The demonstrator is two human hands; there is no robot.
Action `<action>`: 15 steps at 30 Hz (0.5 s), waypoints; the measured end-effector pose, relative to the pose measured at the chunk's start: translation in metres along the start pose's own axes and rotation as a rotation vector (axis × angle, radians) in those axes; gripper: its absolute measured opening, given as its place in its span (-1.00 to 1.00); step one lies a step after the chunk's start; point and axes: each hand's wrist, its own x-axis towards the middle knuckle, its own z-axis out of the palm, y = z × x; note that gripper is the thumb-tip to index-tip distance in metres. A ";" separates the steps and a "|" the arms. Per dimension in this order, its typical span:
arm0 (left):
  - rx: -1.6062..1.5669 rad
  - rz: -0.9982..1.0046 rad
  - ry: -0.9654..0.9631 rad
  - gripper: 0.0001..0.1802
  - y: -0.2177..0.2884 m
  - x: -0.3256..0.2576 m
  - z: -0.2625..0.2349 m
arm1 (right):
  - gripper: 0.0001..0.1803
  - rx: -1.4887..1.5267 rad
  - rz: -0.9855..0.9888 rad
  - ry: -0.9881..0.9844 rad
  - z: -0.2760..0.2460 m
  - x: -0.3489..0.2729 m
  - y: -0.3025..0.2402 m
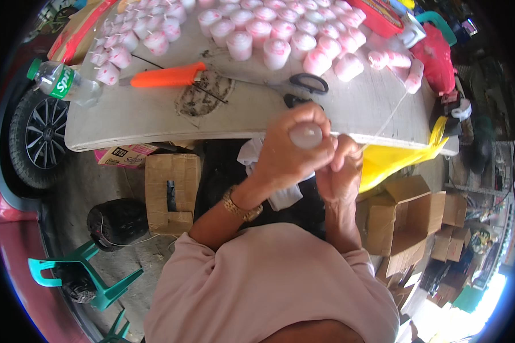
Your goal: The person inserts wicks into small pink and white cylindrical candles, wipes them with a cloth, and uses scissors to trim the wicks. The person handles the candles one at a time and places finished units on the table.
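Note:
My left hand [296, 143], with a watch on its wrist, is wrapped round a small candle [306, 135]; its pale round end faces up. Close against it, my right hand [340, 168] has its fingers pinched on a thin white string [386, 121]. The string stretches up and right toward several pink-and-white candles lying at the table's right side [413, 80]. Just beyond my left hand lie scissors [309, 83] with black handles. Rows of pink-mottled candles [276, 54] stand farther back. At the left, more candles [156, 43] show wicks.
An orange-handled knife [163, 76] and a clear bottle [66, 83] with a green cap lie on the white table [126, 123]. A yellow bag [397, 157] hangs at the right edge. Cardboard boxes [171, 191], a green chair [91, 274] and a red car [17, 246] are around me.

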 end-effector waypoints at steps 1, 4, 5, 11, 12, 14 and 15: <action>-0.055 -0.070 0.000 -0.81 0.002 0.001 -0.001 | -0.72 0.065 0.025 0.022 0.002 0.002 -0.002; 0.072 0.185 0.039 -0.80 0.011 -0.001 -0.006 | -0.82 0.020 0.108 0.220 0.006 -0.003 -0.006; 0.059 0.234 0.087 -0.80 0.016 -0.005 -0.010 | -0.87 -0.041 0.069 0.275 0.005 -0.008 -0.004; 0.171 0.383 0.141 -0.80 0.033 -0.016 -0.035 | -0.84 -1.262 0.196 0.110 -0.036 -0.058 0.018; 0.156 0.406 0.128 -0.79 0.030 -0.016 -0.032 | -0.83 -1.397 0.345 0.120 -0.043 -0.067 0.024; 0.189 0.422 0.073 -0.79 0.028 -0.017 -0.030 | -0.87 -1.717 0.120 -0.037 -0.050 -0.080 0.041; 0.238 0.418 0.028 -0.79 0.027 -0.017 -0.029 | -0.89 -1.886 0.039 -0.088 -0.052 -0.083 0.043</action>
